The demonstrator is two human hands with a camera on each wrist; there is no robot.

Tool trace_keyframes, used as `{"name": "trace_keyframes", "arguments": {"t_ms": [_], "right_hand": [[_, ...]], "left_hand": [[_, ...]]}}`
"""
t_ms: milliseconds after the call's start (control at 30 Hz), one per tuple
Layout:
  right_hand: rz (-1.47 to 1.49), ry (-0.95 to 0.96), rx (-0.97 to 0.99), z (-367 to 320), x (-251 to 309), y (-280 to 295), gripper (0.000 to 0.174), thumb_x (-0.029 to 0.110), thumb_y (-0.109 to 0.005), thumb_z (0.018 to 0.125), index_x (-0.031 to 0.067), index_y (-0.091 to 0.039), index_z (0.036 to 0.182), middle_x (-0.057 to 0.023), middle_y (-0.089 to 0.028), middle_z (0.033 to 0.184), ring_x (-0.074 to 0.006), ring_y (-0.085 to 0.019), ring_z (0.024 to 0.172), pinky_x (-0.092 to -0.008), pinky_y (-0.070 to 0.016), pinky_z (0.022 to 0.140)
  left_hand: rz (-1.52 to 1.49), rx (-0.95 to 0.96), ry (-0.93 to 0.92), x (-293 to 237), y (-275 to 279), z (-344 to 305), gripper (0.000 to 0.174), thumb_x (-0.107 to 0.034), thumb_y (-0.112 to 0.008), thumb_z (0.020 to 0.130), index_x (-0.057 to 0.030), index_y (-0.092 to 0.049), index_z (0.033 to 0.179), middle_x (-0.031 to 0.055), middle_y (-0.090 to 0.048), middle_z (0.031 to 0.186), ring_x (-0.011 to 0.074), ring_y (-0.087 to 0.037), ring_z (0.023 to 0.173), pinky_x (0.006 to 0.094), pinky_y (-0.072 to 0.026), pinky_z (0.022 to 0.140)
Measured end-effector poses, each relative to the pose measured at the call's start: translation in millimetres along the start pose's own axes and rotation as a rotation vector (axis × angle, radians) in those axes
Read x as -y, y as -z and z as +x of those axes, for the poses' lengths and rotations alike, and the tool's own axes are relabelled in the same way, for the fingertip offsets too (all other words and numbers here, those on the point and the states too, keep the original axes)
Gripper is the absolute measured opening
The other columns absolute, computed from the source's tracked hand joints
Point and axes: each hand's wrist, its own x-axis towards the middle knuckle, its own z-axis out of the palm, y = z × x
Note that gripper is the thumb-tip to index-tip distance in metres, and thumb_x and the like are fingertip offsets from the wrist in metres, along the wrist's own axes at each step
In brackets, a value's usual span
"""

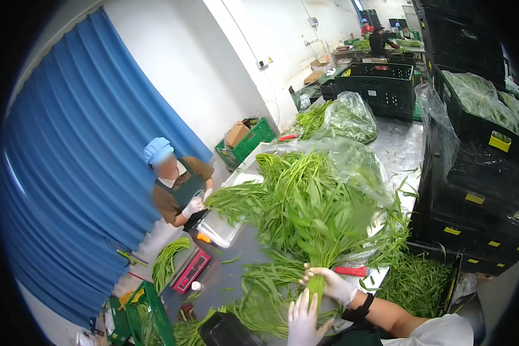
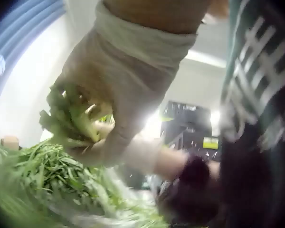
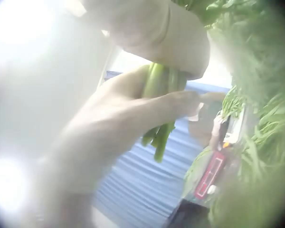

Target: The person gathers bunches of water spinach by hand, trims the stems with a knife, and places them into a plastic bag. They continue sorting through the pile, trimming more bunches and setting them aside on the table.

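Observation:
A big bundle of long-stemmed leafy greens [image 1: 305, 213] fans out over the steel table [image 1: 401, 144]. My gloved right hand [image 1: 333, 284] grips its gathered stems [image 1: 316, 285] near the cut ends. My gloved left hand [image 1: 303, 320] is just below, its fingers straight and pointing up against the stem base. In the left wrist view the left hand [image 2: 128, 95] lies beside the pale cut ends [image 2: 78, 118]. In the right wrist view the right hand [image 3: 175, 33] wraps the green stems [image 3: 161, 90], and the left hand's fingers [image 3: 180, 102] lie across them.
A worker in a blue cap [image 1: 176, 184] handles greens across the table. A red scale [image 1: 191, 270] with beans sits at the left, a red-handled knife [image 1: 350, 270] by my right wrist. Black crates [image 1: 478, 190] stand at the right, bagged greens [image 1: 346, 118] further back, and a blue curtain [image 1: 69, 173] hangs left.

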Motion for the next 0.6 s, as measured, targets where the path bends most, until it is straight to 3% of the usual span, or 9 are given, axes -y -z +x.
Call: {"name": "trace_keyframes", "arguments": {"t_ms": [67, 100, 167, 200, 400, 467, 500, 567, 600], "right_hand": [[0.219, -0.158, 0.228, -9, 16, 3, 0.023, 0.016, -0.053, 0.085, 0.004, -0.051, 0.104, 0.0019, -0.046, 0.069, -0.0147, -0.05, 0.067, -0.0344, -0.0404, 0.089], [0.259, -0.154, 0.231, -13, 1, -3, 0.023, 0.016, -0.053, 0.085, 0.004, -0.051, 0.104, 0.0019, -0.046, 0.069, -0.0147, -0.05, 0.067, -0.0344, -0.0404, 0.089], [0.457, -0.26, 0.515, -16, 4, 2, 0.021, 0.011, -0.053, 0.082, 0.0041, -0.051, 0.101, 0.0027, -0.043, 0.067, -0.012, -0.046, 0.061, -0.032, -0.0408, 0.082], [0.387, -0.251, 0.51, -18, 8, 7, 0.02, 0.011, -0.055, 0.079, 0.0049, -0.051, 0.098, 0.0036, -0.043, 0.066, -0.0098, -0.045, 0.058, -0.0296, -0.0396, 0.076], [0.349, -0.333, 0.569, -18, -2, 3, 0.021, 0.016, -0.058, 0.078, 0.0064, -0.051, 0.095, 0.005, -0.042, 0.064, -0.0077, -0.044, 0.055, -0.0282, -0.0378, 0.072], [0.322, -0.349, 0.56, -16, -7, 2, 0.022, 0.016, -0.059, 0.078, 0.0065, -0.051, 0.096, 0.0048, -0.042, 0.064, -0.008, -0.045, 0.057, -0.0287, -0.0379, 0.073], [0.265, -0.34, 0.581, -13, -9, 2, 0.023, 0.016, -0.058, 0.079, 0.0056, -0.05, 0.098, 0.0023, -0.045, 0.067, -0.0123, -0.048, 0.065, -0.032, -0.0388, 0.08], [0.21, -0.34, 0.597, -12, -13, 0, 0.025, 0.016, -0.058, 0.081, 0.0048, -0.049, 0.101, -0.0003, -0.047, 0.07, -0.0166, -0.052, 0.073, -0.0354, -0.0397, 0.087], [0.079, -0.333, 0.558, -13, -14, -3, 0.027, 0.017, -0.058, 0.081, 0.0044, -0.048, 0.103, -0.0019, -0.051, 0.074, -0.0205, -0.053, 0.083, -0.0377, -0.0373, 0.093]], "left_hand": [[-0.707, -0.296, -0.064, 7, 2, -13, 0.081, -0.044, -0.068, 0.075, 0.0025, -0.035, 0.132, 0.0228, -0.039, 0.134, 0.0365, -0.04, 0.123, 0.0457, -0.0272, 0.106], [-0.795, -0.395, 0.095, 8, 27, -36, 0.049, -0.014, -0.061, 0.085, -0.0059, -0.044, 0.131, 0.0151, -0.047, 0.131, 0.0248, -0.047, 0.119, 0.0329, -0.0356, 0.1], [-1.335, -0.373, 0.435, 16, 3, -40, 0.039, -0.005, -0.056, 0.086, -0.0019, -0.049, 0.124, 0.0104, -0.058, 0.116, 0.0188, -0.056, 0.104, 0.0278, -0.0424, 0.09], [-1.348, -0.383, 0.43, 15, -10, -39, 0.039, -0.005, -0.056, 0.086, -0.0019, -0.049, 0.124, 0.0104, -0.058, 0.116, 0.0188, -0.056, 0.104, 0.0278, -0.0424, 0.09], [-1.68, -0.107, 0.322, 8, -42, -43, 0.034, -0.005, -0.051, 0.09, -0.0011, -0.049, 0.123, 0.01, -0.059, 0.113, 0.0178, -0.058, 0.098, 0.0285, -0.0443, 0.087], [-2.004, 0.02, 0.56, 2, -55, -38, 0.034, -0.009, -0.052, 0.09, -0.0015, -0.049, 0.123, 0.0077, -0.06, 0.112, 0.0187, -0.058, 0.097, 0.0308, -0.0447, 0.088], [-2.009, 0.012, 0.566, -2, -57, -35, 0.034, -0.009, -0.052, 0.09, -0.0015, -0.049, 0.123, 0.0077, -0.06, 0.112, 0.0187, -0.058, 0.097, 0.0308, -0.0447, 0.088], [-2.506, 0.179, 0.888, -11, -55, -25, 0.038, -0.012, -0.057, 0.087, 0.0001, -0.05, 0.122, 0.0128, -0.061, 0.109, 0.0252, -0.06, 0.096, 0.0333, -0.0453, 0.086], [-2.51, 0.176, 0.903, -10, -58, -18, 0.038, -0.012, -0.057, 0.087, 0.0001, -0.05, 0.122, 0.0128, -0.061, 0.109, 0.0252, -0.06, 0.096, 0.0333, -0.0453, 0.086]]}}
